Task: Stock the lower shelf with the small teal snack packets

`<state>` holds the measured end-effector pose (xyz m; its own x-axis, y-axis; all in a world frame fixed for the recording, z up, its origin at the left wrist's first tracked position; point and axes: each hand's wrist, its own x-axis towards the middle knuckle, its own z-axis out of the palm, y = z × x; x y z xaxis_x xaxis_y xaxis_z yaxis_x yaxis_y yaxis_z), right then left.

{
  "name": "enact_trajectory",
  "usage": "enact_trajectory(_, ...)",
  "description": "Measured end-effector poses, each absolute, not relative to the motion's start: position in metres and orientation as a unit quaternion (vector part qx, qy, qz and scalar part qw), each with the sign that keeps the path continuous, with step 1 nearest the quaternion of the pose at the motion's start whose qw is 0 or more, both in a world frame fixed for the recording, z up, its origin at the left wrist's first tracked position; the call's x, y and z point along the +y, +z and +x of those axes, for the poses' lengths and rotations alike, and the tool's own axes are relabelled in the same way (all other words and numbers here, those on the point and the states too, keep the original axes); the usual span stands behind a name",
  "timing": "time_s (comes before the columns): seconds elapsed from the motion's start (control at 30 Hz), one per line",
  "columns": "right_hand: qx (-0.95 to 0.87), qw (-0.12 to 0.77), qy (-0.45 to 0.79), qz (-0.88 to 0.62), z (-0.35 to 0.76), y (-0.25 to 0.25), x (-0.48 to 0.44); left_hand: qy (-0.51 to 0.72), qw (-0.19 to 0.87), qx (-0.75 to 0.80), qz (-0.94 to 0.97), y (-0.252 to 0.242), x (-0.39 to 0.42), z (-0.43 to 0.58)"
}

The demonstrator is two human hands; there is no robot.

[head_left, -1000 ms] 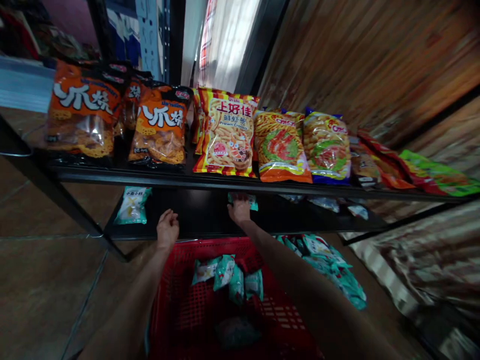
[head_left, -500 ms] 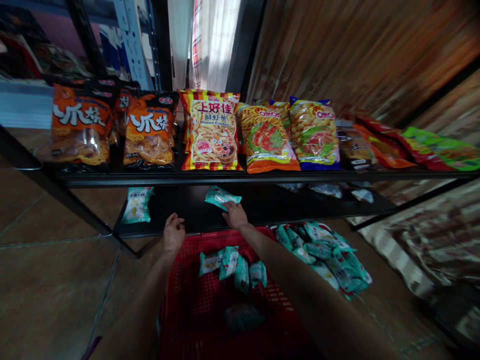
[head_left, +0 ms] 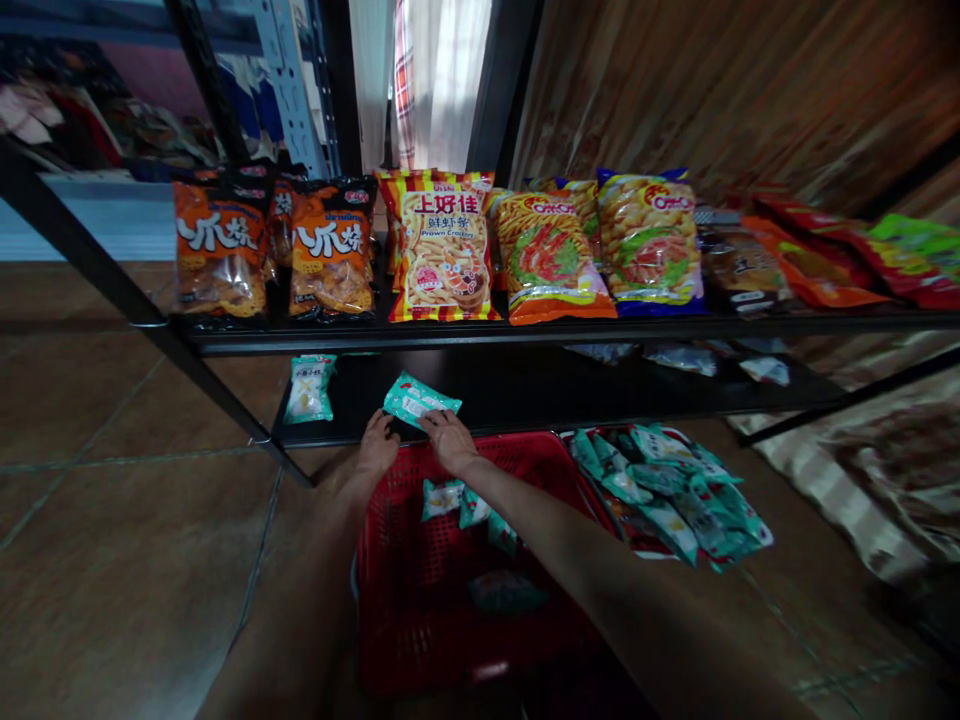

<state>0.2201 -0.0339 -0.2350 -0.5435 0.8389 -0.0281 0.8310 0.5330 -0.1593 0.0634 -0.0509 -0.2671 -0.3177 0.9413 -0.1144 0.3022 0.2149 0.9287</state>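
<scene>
A teal and white snack packet (head_left: 417, 398) lies tilted over the front of the lower black shelf. My right hand (head_left: 448, 442) pinches its lower right side. At its lower left corner, my left hand (head_left: 377, 444) has its fingers curled against the wrapper; part of that grip is hidden. Another teal snack packet (head_left: 310, 388) rests on the left end of the lower shelf (head_left: 510, 395). Below my hands is a red plastic basket (head_left: 397, 620) holding several more teal packets, some hidden by my right forearm.
A second container (head_left: 626, 535), heaped with teal packets, sits on the floor to the right. Above my hands runs the upper shelf's edge (head_left: 450, 340), lined with larger snack bags (head_left: 445, 245). A black shelf post (head_left: 217, 385) slants down at the left.
My right hand has brought the packet left and nearer, turning it. My left hand has come in to the packet's corner. The view has shifted a little.
</scene>
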Motion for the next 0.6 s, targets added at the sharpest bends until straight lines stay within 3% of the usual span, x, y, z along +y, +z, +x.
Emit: enact_trajectory(0.6, -0.871, 0.050, 0.111, -0.476, 0.196, -0.238, -0.057, 0.568, 0.511, 0.605, 0.225, -0.258, -0.071, 0.048)
